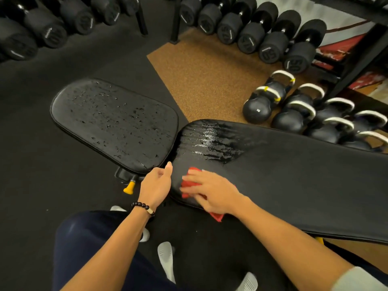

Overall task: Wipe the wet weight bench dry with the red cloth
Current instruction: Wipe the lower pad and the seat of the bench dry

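The black weight bench has two pads. Its seat pad (113, 120) on the left is dotted with water drops. The long back pad (294, 175) runs to the right, with a shiny wet patch (212, 141) near its left end. My right hand (210, 189) lies flat with spread fingers on the red cloth (190, 183), pressing it onto the near left end of the back pad; a corner of the cloth sticks out under my wrist. My left hand (156, 183) hovers beside the gap between the pads, fingers relaxed, holding nothing.
Several kettlebells (294, 114) stand on the floor behind the back pad. Racks of black dumbbells (262, 34) line the far side. A yellow adjustment knob (129, 187) juts out below the seat pad. My legs and shoes (165, 259) are at the bottom.
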Motion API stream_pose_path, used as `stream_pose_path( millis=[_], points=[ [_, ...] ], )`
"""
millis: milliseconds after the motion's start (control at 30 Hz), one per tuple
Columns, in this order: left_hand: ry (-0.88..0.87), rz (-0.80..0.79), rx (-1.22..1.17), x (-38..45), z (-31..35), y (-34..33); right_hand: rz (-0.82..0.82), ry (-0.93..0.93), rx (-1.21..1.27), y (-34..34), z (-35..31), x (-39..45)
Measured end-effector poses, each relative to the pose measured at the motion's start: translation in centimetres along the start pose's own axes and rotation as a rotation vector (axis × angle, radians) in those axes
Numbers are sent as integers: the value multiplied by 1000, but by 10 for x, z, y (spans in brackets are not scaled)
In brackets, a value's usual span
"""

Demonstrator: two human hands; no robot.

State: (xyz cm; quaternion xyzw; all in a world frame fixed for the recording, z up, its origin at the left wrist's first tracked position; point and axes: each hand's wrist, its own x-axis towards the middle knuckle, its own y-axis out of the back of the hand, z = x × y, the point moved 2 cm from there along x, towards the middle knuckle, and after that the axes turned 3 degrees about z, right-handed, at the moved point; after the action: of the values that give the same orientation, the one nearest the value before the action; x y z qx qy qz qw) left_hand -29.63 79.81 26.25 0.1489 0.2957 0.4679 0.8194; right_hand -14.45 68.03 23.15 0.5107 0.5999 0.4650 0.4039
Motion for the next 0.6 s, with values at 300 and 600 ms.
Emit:
stream_pose_path(
  millis=[300, 600],
  points=[
    [-49, 36, 13, 8, 11, -8, -91, -11, -51, -21, -54, 23],
    [-95, 52, 39, 10, 17, -24, 125, -284, -142, 11, 8, -14]
  ],
)
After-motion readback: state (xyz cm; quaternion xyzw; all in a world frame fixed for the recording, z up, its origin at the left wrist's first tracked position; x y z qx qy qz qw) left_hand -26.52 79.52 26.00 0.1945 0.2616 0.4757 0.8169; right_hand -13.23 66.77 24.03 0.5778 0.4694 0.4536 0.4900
